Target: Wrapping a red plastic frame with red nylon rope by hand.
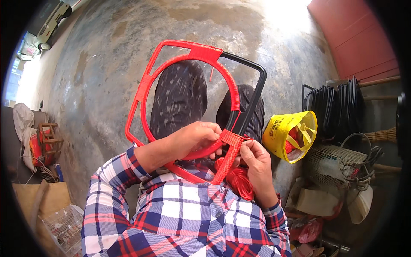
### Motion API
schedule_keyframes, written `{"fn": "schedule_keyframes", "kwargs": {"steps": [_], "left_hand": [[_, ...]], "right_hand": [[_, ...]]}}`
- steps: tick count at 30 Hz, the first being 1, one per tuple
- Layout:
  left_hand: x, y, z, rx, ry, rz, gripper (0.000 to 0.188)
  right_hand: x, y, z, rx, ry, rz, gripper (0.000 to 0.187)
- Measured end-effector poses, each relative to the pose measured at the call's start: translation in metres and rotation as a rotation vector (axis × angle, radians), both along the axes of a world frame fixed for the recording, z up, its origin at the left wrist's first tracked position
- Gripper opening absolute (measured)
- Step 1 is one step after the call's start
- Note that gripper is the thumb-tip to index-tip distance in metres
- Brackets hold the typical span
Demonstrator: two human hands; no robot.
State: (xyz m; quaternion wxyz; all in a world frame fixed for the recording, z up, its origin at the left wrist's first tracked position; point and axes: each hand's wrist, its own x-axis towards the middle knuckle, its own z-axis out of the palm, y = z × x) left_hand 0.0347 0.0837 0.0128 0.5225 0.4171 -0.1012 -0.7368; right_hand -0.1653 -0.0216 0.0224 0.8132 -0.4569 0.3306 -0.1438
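Red-wrapped frame (pixel 188 85) btwn left hand (pixel 195 138), right hand (pixel 257 156)

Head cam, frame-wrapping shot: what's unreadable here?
- Head view: the right hand fingertips' grip on the red plastic cord is hidden behind the red-wrapped black metal frame.
- The frame's lower edge is covered by the left hand.
- The yellow plastic bag contents are too small.
- The far corners are cut off by the fisheye rim.

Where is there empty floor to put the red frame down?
Bare concrete floor lies ahead of the knees and to the left, up to the stool. The right is crowded: yellow bag, black frames, mesh basket.
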Motion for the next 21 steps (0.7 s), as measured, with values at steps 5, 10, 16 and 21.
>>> {"fn": "schedule_keyframes", "kwargs": {"steps": [5,10,16,21], "left_hand": [[-0.001,-0.007,0.006,0.035,-0.013,-0.049,0.018],[-0.007,-0.007,0.003,0.029,-0.188,-0.07,0.018],[-0.012,-0.009,0.001,0.086,-0.097,-0.033,0.016],[-0.017,-0.01,0.005,0.083,-0.174,-0.059,0.015]], "right_hand": [[0.008,0.001,-0.005,-0.029,-0.02,-0.09,0.013],[0.006,0.003,-0.006,-0.174,0.022,-0.072,0.013],[-0.002,0.005,-0.005,-0.253,0.075,-0.03,0.016],[-0.005,0.006,-0.004,-0.279,0.086,-0.012,0.018]]}}
